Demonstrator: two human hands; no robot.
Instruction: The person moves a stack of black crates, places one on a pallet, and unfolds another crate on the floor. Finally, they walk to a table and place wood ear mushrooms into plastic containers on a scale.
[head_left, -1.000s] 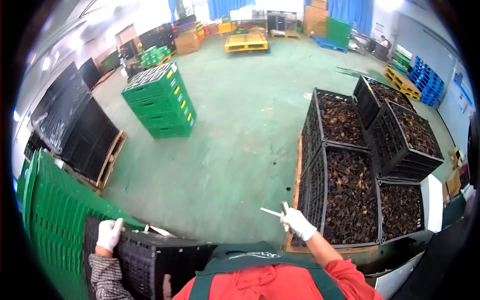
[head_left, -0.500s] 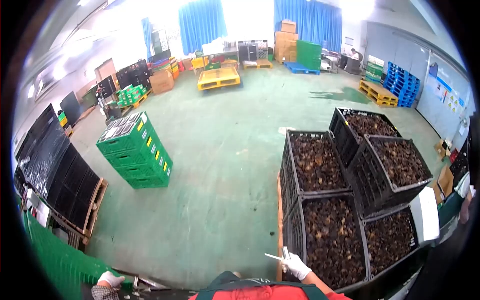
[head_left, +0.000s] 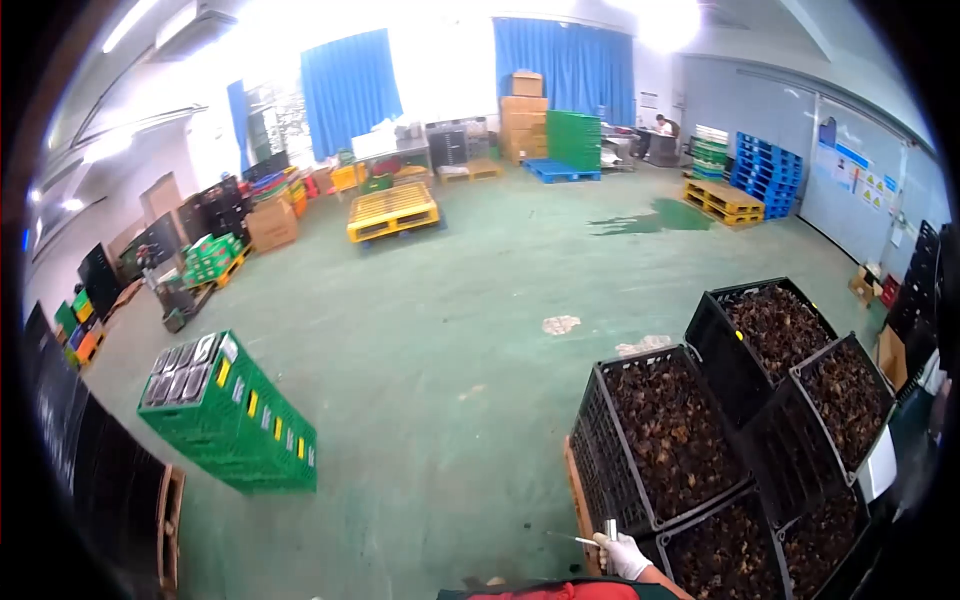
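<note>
blue curtains (head_left: 352,92) hang beyond a yellow pallet (head_left: 394,208) and cardboard boxes (head_left: 523,125).

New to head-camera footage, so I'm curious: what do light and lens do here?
Head view: the area between the blue curtains burns out white, a ceiling light flares, the room bows inside black corners, and the thin tool in the right hand looks blurred.

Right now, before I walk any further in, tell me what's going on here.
A person's gloved right hand grips a slim pale stick and a short shiny piece, beside black crates filled with dark, crinkled pieces. Their left hand is out of view. A stack of green crates stands across the floor, and another person is near the far wall.
</note>
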